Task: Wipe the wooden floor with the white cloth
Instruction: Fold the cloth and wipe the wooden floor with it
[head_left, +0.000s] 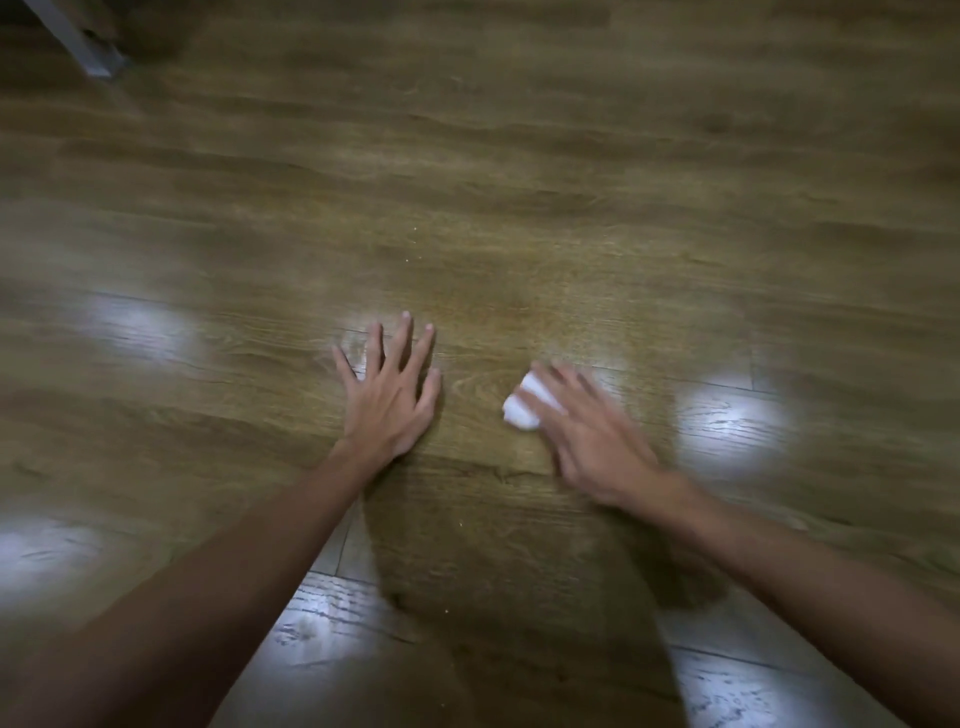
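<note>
The wooden floor (519, 182) fills the view, brown planks with glossy light patches. My left hand (389, 395) lies flat on it with fingers spread, left of centre. To its right, my right hand (587, 431) is blurred by motion and presses a small bunched white cloth (524, 408) onto the floor. Its fingers stretch over the cloth, and only the cloth's left part shows from under them.
A pale furniture leg (88, 47) stands at the far left corner. A few tiny light crumbs (413, 241) dot the planks ahead of my left hand. My shadow darkens the floor between my forearms.
</note>
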